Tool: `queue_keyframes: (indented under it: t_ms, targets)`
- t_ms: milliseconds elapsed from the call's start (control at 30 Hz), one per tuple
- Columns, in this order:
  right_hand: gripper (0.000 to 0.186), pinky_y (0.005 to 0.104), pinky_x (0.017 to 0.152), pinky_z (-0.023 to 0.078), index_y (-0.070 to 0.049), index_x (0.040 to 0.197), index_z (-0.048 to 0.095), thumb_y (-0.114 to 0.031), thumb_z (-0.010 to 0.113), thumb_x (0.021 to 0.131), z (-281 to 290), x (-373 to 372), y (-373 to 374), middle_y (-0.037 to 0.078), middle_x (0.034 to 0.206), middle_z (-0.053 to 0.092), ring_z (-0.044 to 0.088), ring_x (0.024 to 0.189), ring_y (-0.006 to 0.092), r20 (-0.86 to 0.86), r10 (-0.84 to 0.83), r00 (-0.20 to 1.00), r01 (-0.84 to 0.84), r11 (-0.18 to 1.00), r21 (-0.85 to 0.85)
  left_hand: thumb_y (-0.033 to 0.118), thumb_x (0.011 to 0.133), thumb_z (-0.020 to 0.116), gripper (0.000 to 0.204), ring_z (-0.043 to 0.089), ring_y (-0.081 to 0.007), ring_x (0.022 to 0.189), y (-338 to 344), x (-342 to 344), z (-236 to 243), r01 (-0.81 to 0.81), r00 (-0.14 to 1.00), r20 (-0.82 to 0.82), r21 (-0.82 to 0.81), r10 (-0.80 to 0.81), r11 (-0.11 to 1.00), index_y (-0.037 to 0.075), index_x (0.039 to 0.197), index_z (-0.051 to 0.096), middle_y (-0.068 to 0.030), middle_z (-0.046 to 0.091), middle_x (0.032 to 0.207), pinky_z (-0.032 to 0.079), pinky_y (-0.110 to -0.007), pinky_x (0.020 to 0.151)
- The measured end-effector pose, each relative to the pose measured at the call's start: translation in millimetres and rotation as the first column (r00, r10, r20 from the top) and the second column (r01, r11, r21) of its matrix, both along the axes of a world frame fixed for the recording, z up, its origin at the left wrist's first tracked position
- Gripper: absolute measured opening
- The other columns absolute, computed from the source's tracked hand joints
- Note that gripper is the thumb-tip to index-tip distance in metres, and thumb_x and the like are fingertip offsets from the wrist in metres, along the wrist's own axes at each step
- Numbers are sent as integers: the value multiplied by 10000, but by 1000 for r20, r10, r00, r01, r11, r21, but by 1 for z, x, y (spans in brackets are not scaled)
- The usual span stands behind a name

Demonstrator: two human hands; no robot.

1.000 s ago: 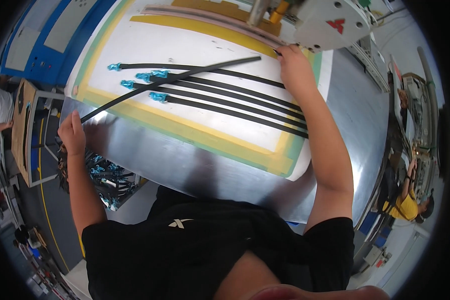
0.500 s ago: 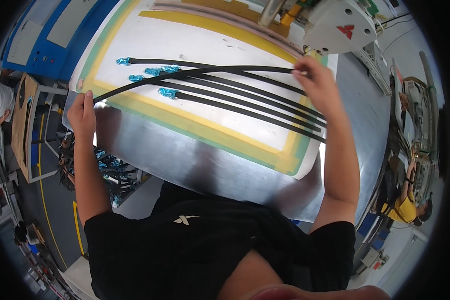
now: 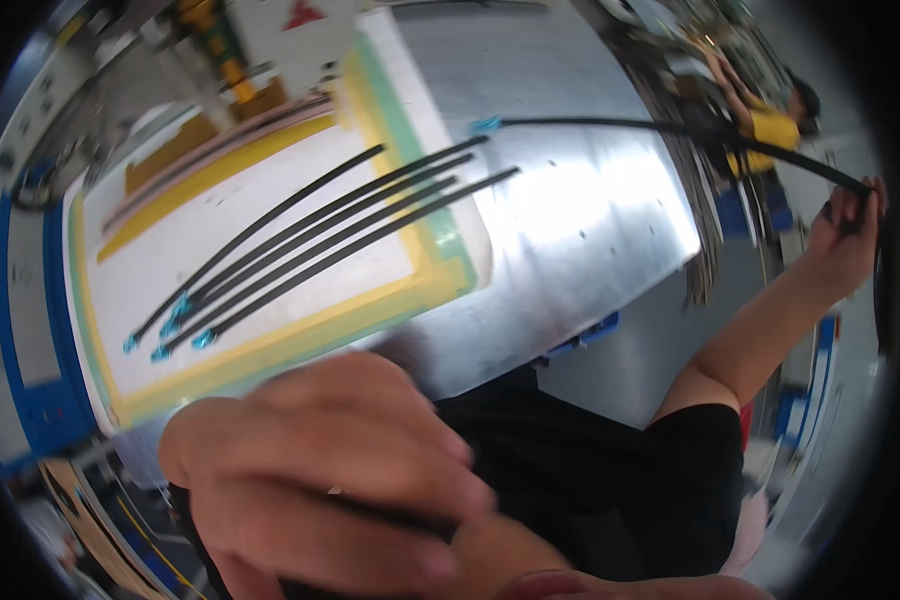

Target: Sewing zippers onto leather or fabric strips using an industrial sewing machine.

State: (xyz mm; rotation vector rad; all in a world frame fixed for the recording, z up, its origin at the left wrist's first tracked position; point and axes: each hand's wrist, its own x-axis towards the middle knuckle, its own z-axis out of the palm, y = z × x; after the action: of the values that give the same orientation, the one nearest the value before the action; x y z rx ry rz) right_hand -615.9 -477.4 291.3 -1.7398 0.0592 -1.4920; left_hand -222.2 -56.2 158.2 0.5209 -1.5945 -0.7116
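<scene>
My left hand looms blurred at the bottom, fingers loosely bent and apart, with nothing visibly held. At the far right, my right hand is closed on a long black strip, raised beside the metal table. That strip stretches leftward to a blue wrapped end over the table. Several other black strips lie diagonally on a white board bordered with yellow and green tape, their blue crinkled ends toward the lower left.
The metal table extends right of the board. A machine head and a yellow bar are at the back. A blue cabinet stands left. A co-worker in a yellow top works at the upper right.
The view has swung rightward. My right hand has drawn the strip far off to the right. My left hand has let go of it and come up close to the camera.
</scene>
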Motion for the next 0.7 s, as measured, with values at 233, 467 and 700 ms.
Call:
queue_keyframes:
  t_ms: [233, 467, 700]
  targets:
    - [230, 234, 597, 402, 61, 1190, 699, -70, 626, 1016, 9, -257, -8, 125, 1009, 710, 576, 742, 128, 20, -641, 767, 641, 765, -59, 339, 976, 706, 198, 693, -318, 779, -60, -127, 4, -337, 830, -524, -196, 192, 921, 178, 1046, 616, -147, 745, 919, 576, -467, 749]
    - [209, 174, 586, 439, 19, 1148, 753, -107, 706, 988, -67, -180, 53, 94, 918, 749, 708, 797, 122, -42, -952, 304, 950, 307, -62, 641, 970, 630, 619, 637, -340, 1155, -49, -102, 4, 145, 952, -282, 81, -117, 986, 87, 1236, 561, -218, 652, 1221, 494, -491, 995]
    - [318, 310, 783, 570, -28, 1132, 769, -248, 596, 982, -235, -273, -3, 95, 900, 787, 773, 826, 173, -617, -784, -68, 980, 64, -190, 112, 947, 695, 174, 597, -249, 1012, -64, -44, -84, -464, 872, 449, 635, 195, 618, 10, 1019, 573, -149, 628, 1071, 463, -387, 973]
